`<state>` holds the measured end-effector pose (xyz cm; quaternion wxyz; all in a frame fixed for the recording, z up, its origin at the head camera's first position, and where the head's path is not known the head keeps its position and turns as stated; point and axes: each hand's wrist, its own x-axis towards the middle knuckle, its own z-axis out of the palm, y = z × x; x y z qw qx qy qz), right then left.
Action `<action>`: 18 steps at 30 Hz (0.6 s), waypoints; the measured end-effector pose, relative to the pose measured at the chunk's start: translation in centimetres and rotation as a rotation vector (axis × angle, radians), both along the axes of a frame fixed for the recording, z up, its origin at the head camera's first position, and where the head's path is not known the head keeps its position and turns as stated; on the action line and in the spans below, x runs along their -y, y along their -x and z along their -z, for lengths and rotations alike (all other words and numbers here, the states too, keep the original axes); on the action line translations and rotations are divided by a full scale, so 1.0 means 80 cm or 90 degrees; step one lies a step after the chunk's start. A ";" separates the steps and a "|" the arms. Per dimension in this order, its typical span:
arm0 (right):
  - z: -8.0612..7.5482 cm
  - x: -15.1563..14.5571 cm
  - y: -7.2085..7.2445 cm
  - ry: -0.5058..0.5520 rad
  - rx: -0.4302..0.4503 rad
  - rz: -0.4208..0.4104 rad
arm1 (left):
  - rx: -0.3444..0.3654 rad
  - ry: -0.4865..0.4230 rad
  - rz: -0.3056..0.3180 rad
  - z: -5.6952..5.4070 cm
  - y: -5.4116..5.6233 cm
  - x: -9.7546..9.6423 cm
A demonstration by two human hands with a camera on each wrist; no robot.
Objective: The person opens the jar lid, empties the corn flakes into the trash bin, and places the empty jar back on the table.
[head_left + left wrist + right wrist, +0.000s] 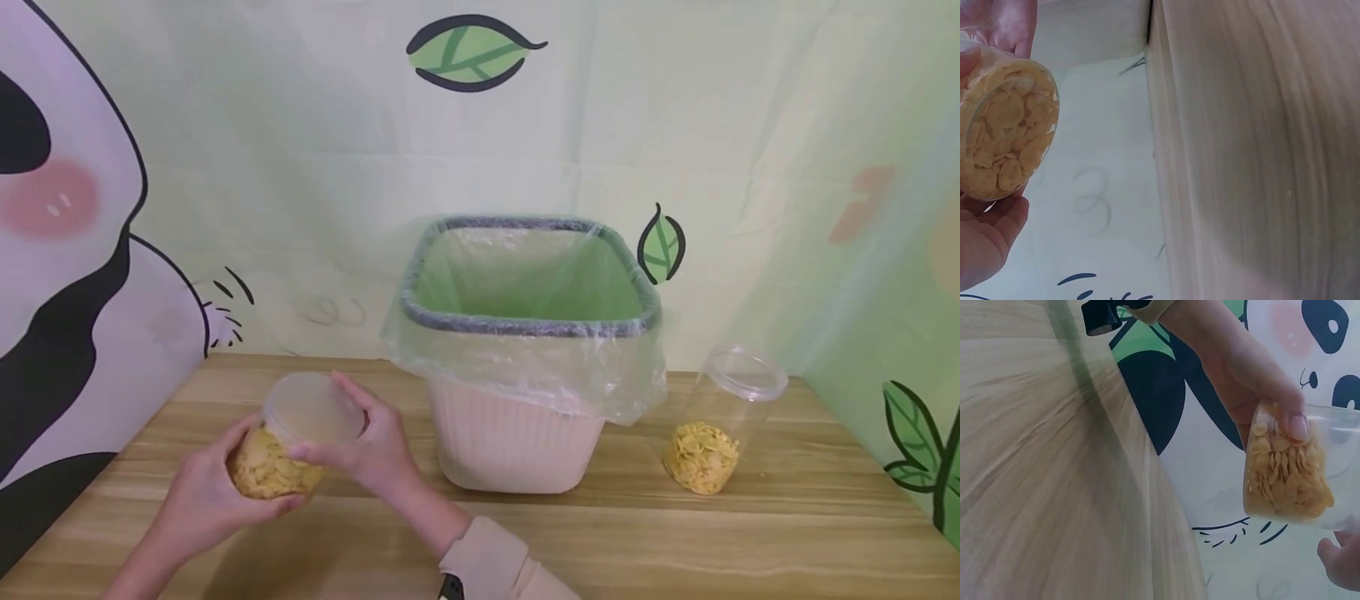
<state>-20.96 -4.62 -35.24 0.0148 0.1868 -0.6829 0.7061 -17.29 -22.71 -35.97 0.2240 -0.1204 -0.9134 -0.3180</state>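
A clear plastic jar point(273, 468) part-filled with yellow flakes is tilted above the table at the left in the head view. My left hand point(202, 500) grips its lower part, thumb and fingers spread round the wall. My right hand point(375, 446) holds the translucent lid point(311, 408) at the top, with thumb and fingers at opposite sides of its edge. In the left wrist view the jar's round base point(1010, 137) faces the camera. From the right wrist, the flakes point(1288, 472) lie at the base end, and part of my right hand point(1342, 559) shows near the lid end.
A light bin point(517, 442) lined with a clear bag under a grey rim point(525, 325) stands mid-table. Right of it, a second clear jar point(738, 400) holds some yellow flakes. Behind the wooden table point(675, 542) hangs a printed panda and leaf backdrop point(300, 167).
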 end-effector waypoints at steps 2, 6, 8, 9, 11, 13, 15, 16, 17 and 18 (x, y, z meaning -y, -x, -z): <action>0.001 -0.002 0.001 -0.007 0.014 -0.016 | -0.008 0.001 -0.001 0.001 0.000 0.000; 0.002 -0.007 0.003 -0.034 0.024 -0.042 | -0.023 0.005 -0.004 0.002 0.000 0.001; 0.001 -0.009 0.004 -0.046 0.021 -0.048 | -0.031 0.008 -0.009 0.003 0.000 0.000; 0.001 -0.009 0.005 -0.050 0.019 -0.049 | -0.033 0.010 -0.011 0.003 -0.001 0.000; 0.001 -0.010 0.004 -0.055 0.015 -0.044 | -0.038 0.012 -0.018 0.002 -0.001 -0.001; 0.000 -0.008 0.003 -0.052 0.021 -0.032 | -0.042 0.016 -0.023 0.002 -0.001 -0.002; -0.001 -0.006 0.001 -0.043 0.034 -0.013 | -0.047 0.018 -0.027 0.002 -0.001 -0.003; -0.002 -0.005 0.000 -0.037 0.042 -0.004 | -0.049 0.020 -0.029 0.002 -0.001 -0.003; -0.002 -0.003 -0.001 -0.031 0.051 0.006 | -0.051 0.022 -0.031 0.002 -0.001 -0.003; -0.002 -0.002 -0.002 -0.023 0.060 0.014 | -0.053 0.022 -0.032 0.002 -0.001 -0.003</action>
